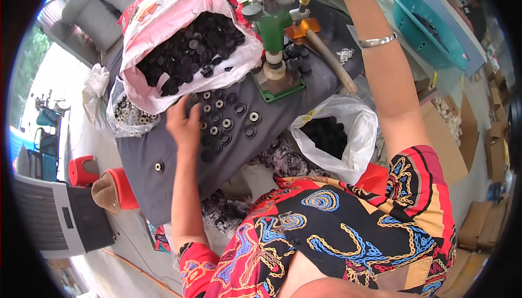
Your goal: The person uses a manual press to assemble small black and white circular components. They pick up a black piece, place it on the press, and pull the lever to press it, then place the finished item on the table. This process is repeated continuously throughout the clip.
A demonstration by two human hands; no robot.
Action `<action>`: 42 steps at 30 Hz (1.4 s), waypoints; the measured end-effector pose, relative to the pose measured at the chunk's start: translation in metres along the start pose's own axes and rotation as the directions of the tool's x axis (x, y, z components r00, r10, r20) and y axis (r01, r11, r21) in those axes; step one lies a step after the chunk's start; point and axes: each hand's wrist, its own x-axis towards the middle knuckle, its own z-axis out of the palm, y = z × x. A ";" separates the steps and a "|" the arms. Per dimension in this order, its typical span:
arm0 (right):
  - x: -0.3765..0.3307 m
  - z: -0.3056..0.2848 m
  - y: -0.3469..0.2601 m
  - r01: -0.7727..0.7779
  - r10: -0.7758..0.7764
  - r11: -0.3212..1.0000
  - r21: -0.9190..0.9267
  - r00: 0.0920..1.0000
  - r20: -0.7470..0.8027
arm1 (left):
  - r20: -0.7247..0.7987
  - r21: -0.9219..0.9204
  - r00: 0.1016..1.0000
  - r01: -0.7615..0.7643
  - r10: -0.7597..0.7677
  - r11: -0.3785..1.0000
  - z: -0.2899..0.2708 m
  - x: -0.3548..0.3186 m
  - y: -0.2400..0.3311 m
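Note:
My left hand (183, 127) is low over the grey cloth, at the mouth of a white and pink woven sack. Its thumb and fingers are apart, with dark round pieces beside the fingertips; no firm grip shows. The sack holds a heap of black round caps (187, 53). Right of the hand, several black rings (249, 130) and caps lie in loose rows, some with a metal bearing-like insert (254, 116). My right forearm (375, 21), with a silver bracelet (378, 41), reaches past the top edge, so the hand is out of frame. A green hand press (273, 32) stands nearby.
A clear bag of metal rings (130, 114) sits left of the sack. A hammer (329, 59) lies right of the press. In front stands a white bag (361, 143) of black parts. A teal basin (405, 23) is at far right, red stools (125, 189) at left.

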 end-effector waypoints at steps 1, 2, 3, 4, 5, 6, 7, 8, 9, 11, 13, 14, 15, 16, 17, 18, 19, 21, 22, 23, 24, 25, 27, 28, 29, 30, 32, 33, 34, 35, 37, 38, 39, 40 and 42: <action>0.002 -0.001 0.003 0.017 -0.017 1.000 -0.014 1.000 -0.006 | 0.096 -0.005 0.992 0.079 -0.078 0.997 0.012 0.002 0.034; 0.003 0.000 0.005 0.035 -0.035 0.999 -0.019 0.999 -0.014 | 0.111 -0.064 0.994 0.028 -0.021 0.998 0.031 0.001 0.052; 0.002 0.001 0.004 0.008 -0.008 1.000 -0.010 1.000 -0.014 | 0.149 -0.160 0.989 0.029 -0.005 0.987 0.051 -0.001 0.068; 0.002 0.002 0.002 -0.016 0.016 1.000 -0.001 1.000 -0.016 | 0.223 -0.180 0.973 0.103 -0.061 0.978 0.066 0.000 0.092; 0.002 0.003 0.000 -0.037 0.037 0.999 0.009 0.999 -0.016 | 0.197 -0.242 0.980 0.055 -0.007 0.969 0.089 -0.002 0.095; 0.002 0.002 0.001 -0.038 0.039 0.999 0.010 0.999 -0.006 | 0.198 -0.225 0.980 0.022 0.024 0.974 0.106 -0.001 0.101; 0.003 0.002 0.001 -0.038 0.038 0.999 0.015 0.999 0.008 | 0.206 -0.214 0.978 0.025 0.020 0.977 0.118 0.001 0.104; 0.001 0.002 0.001 -0.041 0.041 0.999 0.018 0.999 0.018 | 0.199 -0.184 0.980 0.017 0.020 0.983 0.128 0.002 0.104; 0.001 0.003 -0.002 -0.048 0.048 0.999 0.022 0.999 0.009 | 0.191 -0.154 0.981 0.010 0.020 0.988 0.136 0.003 0.104; -0.002 0.005 -0.006 -0.066 0.066 0.997 0.025 0.998 -0.010 | 0.134 -0.192 0.991 0.003 0.024 0.981 0.147 0.005 0.103; 0.005 -0.001 0.006 0.053 -0.053 0.997 -0.048 0.999 -0.001 | 0.117 -0.231 0.993 0.023 0.004 0.973 0.157 0.005 0.105; 0.006 0.000 0.004 0.114 -0.114 0.990 -0.081 0.993 0.006 | 0.123 -0.248 0.992 0.046 -0.015 0.968 0.161 0.008 0.106; 0.004 -0.002 0.003 0.054 -0.054 0.998 -0.038 0.999 -0.005 | 0.130 -0.267 0.991 0.067 -0.032 0.961 0.165 0.008 0.107; 0.001 -0.006 0.001 -0.004 0.004 1.000 0.004 1.000 -0.015 | 0.160 -0.271 0.985 0.103 -0.061 0.957 0.167 0.006 0.109; -0.001 -0.009 -0.008 -0.051 0.053 0.997 0.050 0.998 -0.025 | 0.182 -0.278 0.980 0.130 -0.081 0.952 0.170 0.008 0.111; -0.006 -0.015 -0.016 -0.044 0.044 0.999 0.024 0.998 -0.036 | 0.207 -0.286 0.973 0.156 -0.099 0.945 0.173 0.010 0.114; -0.017 -0.011 -0.015 -0.050 0.050 0.998 0.035 0.999 -0.015 | 0.170 -0.278 0.980 0.149 -0.104 0.949 0.172 0.011 0.105; -0.033 -0.013 -0.021 -0.032 0.032 0.998 0.059 1.000 0.001 | 0.135 -0.293 0.987 0.129 -0.092 0.947 0.174 0.007 0.094; -0.042 -0.021 -0.025 -0.016 0.017 0.997 0.076 1.000 -0.005 | 0.161 -0.296 0.981 0.149 -0.104 0.943 0.172 0.006 0.098; -0.052 -0.028 -0.029 -0.003 0.004 0.995 0.096 1.000 -0.010 | 0.186 -0.296 0.975 0.170 -0.118 0.940 0.171 0.009 0.102; -0.062 -0.034 -0.030 -0.004 0.004 0.992 0.130 1.000 -0.002 | 0.206 -0.296 0.970 0.191 -0.133 0.936 0.169 0.011 0.105; -0.074 -0.041 -0.032 0.040 -0.040 0.994 0.100 0.999 0.003 | 0.201 -0.313 0.971 0.189 -0.130 0.931 0.169 0.012 0.105; -0.100 -0.056 -0.038 0.123 -0.124 0.991 0.044 0.992 0.019 | 0.191 -0.344 0.973 0.188 -0.128 0.920 0.167 0.011 0.105; -0.120 -0.061 -0.042 0.123 -0.125 0.989 0.077 0.992 0.023 | 0.197 -0.325 0.970 0.204 -0.145 0.924 0.163 0.009 0.104; -0.142 -0.069 -0.044 0.130 -0.133 0.985 0.110 0.991 0.023 | 0.202 -0.348 0.973 0.176 -0.110 0.921 0.162 0.009 0.104; -0.172 -0.079 -0.030 0.181 -0.186 0.969 0.169 0.982 0.017 | 0.199 -0.363 0.976 0.154 -0.084 0.919 0.160 0.007 0.102; -0.230 -0.101 -0.006 0.235 -0.245 0.955 0.181 0.969 0.035 | 0.203 -0.320 0.979 0.088 -0.023 0.943 0.149 0.001 0.101; -0.241 -0.106 0.000 0.257 -0.269 0.956 0.142 0.961 0.070 | 0.192 -0.315 0.981 0.066 -0.005 0.947 0.144 -0.002 0.100; -0.238 -0.104 0.003 0.257 -0.267 0.956 0.144 0.962 0.060 | 0.178 -0.333 0.984 0.056 0.005 0.941 0.141 -0.003 0.100; -0.235 -0.100 0.002 0.255 -0.263 0.956 0.143 0.964 0.037 | 0.172 -0.348 0.985 0.038 0.024 0.937 0.134 -0.001 0.098; -0.232 -0.097 -0.001 0.226 -0.233 0.964 0.141 0.972 0.035 | 0.138 -0.247 0.989 -0.012 0.047 0.969 0.101 -0.011 0.085; -0.229 -0.100 -0.004 0.211 -0.220 0.968 0.137 0.974 0.059 | 0.116 -0.221 0.992 -0.031 0.058 0.975 0.082 -0.013 0.075; -0.227 -0.102 -0.008 0.191 -0.202 0.974 0.124 0.976 0.082 | 0.102 -0.199 0.992 -0.048 0.069 0.979 0.066 -0.016 0.063; -0.218 -0.100 -0.014 0.195 -0.204 0.975 0.110 0.977 0.069 | 0.058 -0.138 0.997 -0.048 0.056 0.989 0.049 -0.015 0.047; -0.192 -0.093 -0.029 0.121 -0.131 0.986 0.116 0.988 0.080 | -0.003 -0.001 1.000 -0.003 0.003 1.000 0.015 -0.015 0.001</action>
